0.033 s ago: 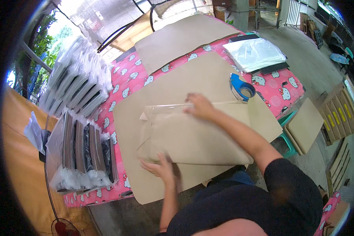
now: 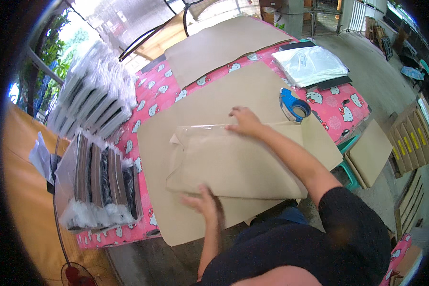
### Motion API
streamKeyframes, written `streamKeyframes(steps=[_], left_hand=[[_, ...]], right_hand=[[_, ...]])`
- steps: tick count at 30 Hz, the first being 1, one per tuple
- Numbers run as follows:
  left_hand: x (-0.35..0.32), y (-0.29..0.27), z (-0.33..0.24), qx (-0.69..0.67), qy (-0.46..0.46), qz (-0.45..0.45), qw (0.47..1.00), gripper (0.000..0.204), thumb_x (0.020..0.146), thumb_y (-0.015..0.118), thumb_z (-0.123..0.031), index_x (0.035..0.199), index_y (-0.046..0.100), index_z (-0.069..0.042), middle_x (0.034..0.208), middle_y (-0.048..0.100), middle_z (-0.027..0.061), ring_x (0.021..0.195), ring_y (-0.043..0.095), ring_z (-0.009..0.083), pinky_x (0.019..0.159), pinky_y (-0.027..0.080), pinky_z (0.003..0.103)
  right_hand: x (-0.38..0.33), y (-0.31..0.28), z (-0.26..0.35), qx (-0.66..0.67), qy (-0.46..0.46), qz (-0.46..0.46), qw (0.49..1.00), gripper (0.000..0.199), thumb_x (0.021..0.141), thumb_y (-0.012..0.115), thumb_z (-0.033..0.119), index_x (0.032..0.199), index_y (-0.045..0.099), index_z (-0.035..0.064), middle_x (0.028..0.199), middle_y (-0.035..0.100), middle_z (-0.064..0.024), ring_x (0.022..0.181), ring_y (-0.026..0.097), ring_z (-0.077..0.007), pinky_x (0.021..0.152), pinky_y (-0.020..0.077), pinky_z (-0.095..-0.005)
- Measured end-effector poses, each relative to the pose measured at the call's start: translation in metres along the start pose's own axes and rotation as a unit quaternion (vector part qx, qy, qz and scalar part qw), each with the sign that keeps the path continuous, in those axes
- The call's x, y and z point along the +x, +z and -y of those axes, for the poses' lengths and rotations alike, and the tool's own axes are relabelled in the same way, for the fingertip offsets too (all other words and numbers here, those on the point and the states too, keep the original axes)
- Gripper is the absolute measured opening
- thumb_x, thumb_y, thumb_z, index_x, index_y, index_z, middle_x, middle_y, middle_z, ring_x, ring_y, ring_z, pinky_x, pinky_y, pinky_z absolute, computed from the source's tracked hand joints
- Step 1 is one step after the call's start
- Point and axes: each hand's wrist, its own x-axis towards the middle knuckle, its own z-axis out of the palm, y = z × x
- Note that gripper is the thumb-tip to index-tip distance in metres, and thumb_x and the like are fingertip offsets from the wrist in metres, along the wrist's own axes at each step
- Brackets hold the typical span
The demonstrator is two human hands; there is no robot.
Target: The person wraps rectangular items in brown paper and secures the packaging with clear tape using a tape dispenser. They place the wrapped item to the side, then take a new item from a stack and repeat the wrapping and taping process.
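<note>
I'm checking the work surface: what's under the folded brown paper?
Around the folded brown paper, a large flat brown sheet shows, itself on pink patterned cloth. What lies directly beneath the folded paper is covered.

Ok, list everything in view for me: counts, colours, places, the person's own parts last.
Folded paper parcel: 1, tan, mid-table
Clear strip: 1, transparent, parcel's far edge
Paper sheets: at least 2, tan, beneath parcel and table's far end
Tape dispenser: 1, blue, parcel's far right corner
Plastic pack: 1, white, table's far right
Plastic-wrapped stacks: 2, grey and black, table's left
Tablecloth: 1, pink and white, on table
Stool: at least 1, teal, right of table
Packages: several, brown, right
Tarp: 1, orange, left
Distant clutter: too small to count
Left hand: 1, bare, parcel's near edge, blurred
Right hand: 1, bare, parcel's far edge
</note>
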Motion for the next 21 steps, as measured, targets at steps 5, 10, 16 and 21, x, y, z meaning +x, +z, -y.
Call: streamKeyframes(steps=[5, 10, 16, 21], left_hand=[[0.026, 0.054, 0.007, 0.079, -0.051, 0.105, 0.990, 0.092, 0.082, 0.051, -0.053, 0.143, -0.001, -0.007, 0.143, -0.009, 0.0309, 0.134, -0.006, 0.0424, 0.096, 0.000, 0.069], [0.119, 0.079, -0.041, 0.254, 0.133, 0.208, 0.935, 0.070, 0.088, 0.042, -0.048, 0.143, 0.015, -0.015, 0.147, -0.006, 0.0225, 0.134, 0.000, 0.0431, 0.098, 0.010, 0.068], [0.087, 0.082, -0.041, 0.309, 0.415, 0.316, 0.795, 0.058, 0.093, 0.032, -0.038, 0.142, 0.019, -0.010, 0.147, 0.010, 0.0196, 0.136, 0.007, 0.0358, 0.102, 0.008, 0.064], [0.061, 0.051, -0.055, 0.281, 0.437, 0.494, 0.697, 0.064, 0.091, 0.036, -0.037, 0.142, 0.014, -0.004, 0.148, 0.010, 0.0166, 0.137, 0.004, 0.0328, 0.107, 0.002, 0.054]], right_hand=[[-0.005, 0.009, -0.044, 0.007, 0.104, 0.179, 0.978, 0.047, 0.078, 0.059, 0.046, 0.089, 0.065, 0.0012, 0.093, 0.062, -0.0190, 0.089, 0.058, -0.0337, 0.079, 0.0453, -0.0406], [-0.033, -0.012, -0.050, 0.132, 0.279, 0.179, 0.934, 0.054, 0.076, 0.061, 0.046, 0.101, 0.063, -0.0016, 0.103, 0.061, -0.0211, 0.098, 0.059, -0.0297, 0.084, 0.0453, -0.0390], [-0.179, -0.046, -0.057, 0.170, 0.058, 0.150, 0.972, 0.091, 0.071, 0.069, 0.041, 0.138, 0.024, 0.0000, 0.135, 0.038, -0.0184, 0.124, 0.038, -0.0270, 0.104, 0.0283, -0.0373], [-0.266, -0.070, -0.025, 0.114, 0.095, 0.096, 0.984, 0.095, 0.063, 0.071, 0.030, 0.138, 0.021, -0.0003, 0.137, 0.035, -0.0192, 0.126, 0.034, -0.0325, 0.106, 0.0242, -0.0404]])
